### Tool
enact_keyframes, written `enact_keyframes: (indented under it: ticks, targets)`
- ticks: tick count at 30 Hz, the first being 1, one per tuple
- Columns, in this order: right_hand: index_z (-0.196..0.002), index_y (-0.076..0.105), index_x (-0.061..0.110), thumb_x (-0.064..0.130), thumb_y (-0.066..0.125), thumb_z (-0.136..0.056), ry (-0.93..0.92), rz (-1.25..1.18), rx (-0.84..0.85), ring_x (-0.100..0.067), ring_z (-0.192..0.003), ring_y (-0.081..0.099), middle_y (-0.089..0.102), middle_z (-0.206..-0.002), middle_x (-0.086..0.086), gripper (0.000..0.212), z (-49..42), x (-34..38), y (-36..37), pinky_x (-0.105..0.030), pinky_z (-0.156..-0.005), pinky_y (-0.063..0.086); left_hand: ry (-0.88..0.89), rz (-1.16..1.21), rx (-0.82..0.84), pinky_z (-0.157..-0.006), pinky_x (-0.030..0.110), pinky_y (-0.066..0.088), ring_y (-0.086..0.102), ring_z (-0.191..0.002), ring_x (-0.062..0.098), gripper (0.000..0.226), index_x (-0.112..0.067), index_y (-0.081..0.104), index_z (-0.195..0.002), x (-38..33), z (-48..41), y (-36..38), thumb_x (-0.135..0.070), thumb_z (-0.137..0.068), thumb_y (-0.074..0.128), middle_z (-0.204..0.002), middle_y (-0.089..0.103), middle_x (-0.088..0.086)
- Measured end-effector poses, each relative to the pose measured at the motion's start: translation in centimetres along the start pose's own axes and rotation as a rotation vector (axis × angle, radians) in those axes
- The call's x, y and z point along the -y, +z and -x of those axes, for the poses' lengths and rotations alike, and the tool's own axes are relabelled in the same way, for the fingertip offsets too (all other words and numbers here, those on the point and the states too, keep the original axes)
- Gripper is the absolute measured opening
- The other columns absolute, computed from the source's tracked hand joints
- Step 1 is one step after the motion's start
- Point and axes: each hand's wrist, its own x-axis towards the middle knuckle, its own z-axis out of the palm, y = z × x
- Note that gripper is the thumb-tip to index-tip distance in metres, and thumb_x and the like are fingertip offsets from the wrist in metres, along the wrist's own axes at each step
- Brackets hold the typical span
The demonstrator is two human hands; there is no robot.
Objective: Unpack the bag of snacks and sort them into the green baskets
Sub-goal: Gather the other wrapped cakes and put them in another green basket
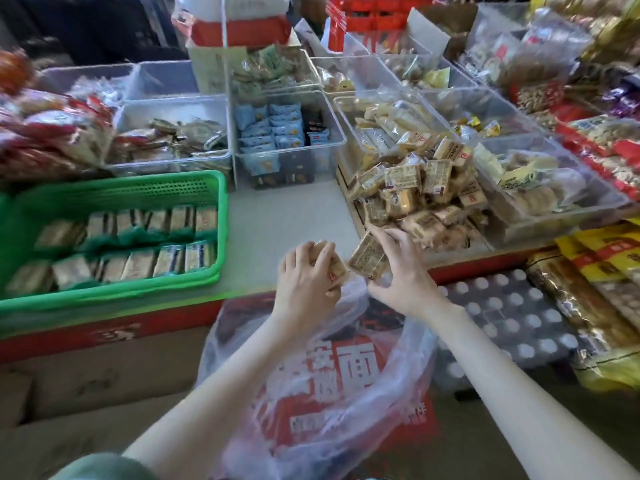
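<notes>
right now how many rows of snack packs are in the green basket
2 in the green basket: the far row and the near row. More underneath may be hidden.

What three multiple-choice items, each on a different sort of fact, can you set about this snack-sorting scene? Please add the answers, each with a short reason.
1. Where is the green basket?
A. On the floor
B. On the counter, at the left
C. On top of the clear bins

2. How many rows of packets lie in it?
A. One
B. Two
C. Five

3. What does the right hand do?
A. Hangs idle
B. Presses flat on the counter
C. Holds a brown snack packet

Answers: 1 B, the basket stands on the grey top at the left; 2 B, a back row and a front row show; 3 C, thumb and fingers pinch the packet.
</notes>
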Motion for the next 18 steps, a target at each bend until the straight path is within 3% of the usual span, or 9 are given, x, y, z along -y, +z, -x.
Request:
enact_keyframes:
  ticks: [3,6,11,14,18]
  targets:
    - [-0.150,0.024,0.027,0.022,0.075,-0.078,-0.062,-0.048,0.027,-0.022,-0.126,0.027,0.029,-0.139,-0.007,0.088,1.7,6.1,3.2,-0.026,-0.104,0.021,-0.001,-0.021,-0.023,-0.089,0.055,0.048,0.053,-0.106,0.042,0.083,-0.015,0.051,-0.130,4.3,5.1,-5.2,-0.032,-0.056,0.086,-0.120,0.053,0.020]
    - [-0.150,0.023,0.030,0.021,0.074,-0.078,-0.133,-0.093,0.089,-0.022,-0.121,0.027,0.032,-0.134,-0.008,0.088,1.6,12.5,6.4,-0.027,-0.103,0.023,-0.083,-0.040,-0.049,-0.093,0.054,0.045,0.049,-0.111,0.041,0.075,-0.014,0.050,-0.132,9.2,9.3,-10.7,-0.055,-0.071,0.067,-0.124,0.052,0.021]
    - [-0.149,0.025,0.028,0.024,0.074,-0.080,-0.297,-0.111,0.180,-0.017,-0.120,0.027,0.035,-0.136,-0.007,0.085,-1.3,22.9,11.4,-0.022,-0.099,0.020,-0.173,-0.163,-0.119,-0.090,0.053,0.049,0.050,-0.107,0.042,0.074,-0.013,0.052,-0.132,18.6,14.7,-18.6,-0.036,-0.067,0.080,-0.123,0.051,0.021]
    - [-0.146,0.030,0.027,0.021,0.076,-0.078,-0.391,-0.167,0.174,-0.016,-0.118,0.030,0.041,-0.132,-0.009,0.082,-4.2,28.4,15.2,-0.030,-0.105,0.025,-0.250,-0.191,-0.147,-0.094,0.052,0.045,0.047,-0.112,0.039,0.073,-0.015,0.051,-0.135,25.7,17.4,-22.8,-0.037,-0.072,0.080,-0.128,0.049,0.019]
    - [-0.143,0.027,0.036,0.025,0.073,-0.083,-0.425,-0.234,0.254,-0.014,-0.122,0.028,0.036,-0.134,-0.006,0.077,-9.2,37.1,21.7,-0.032,-0.100,0.027,-0.359,-0.234,-0.172,-0.093,0.055,0.045,0.045,-0.111,0.041,0.070,-0.014,0.048,-0.135,38.5,21.1,-28.5,-0.037,-0.073,0.073,-0.126,0.048,0.021]
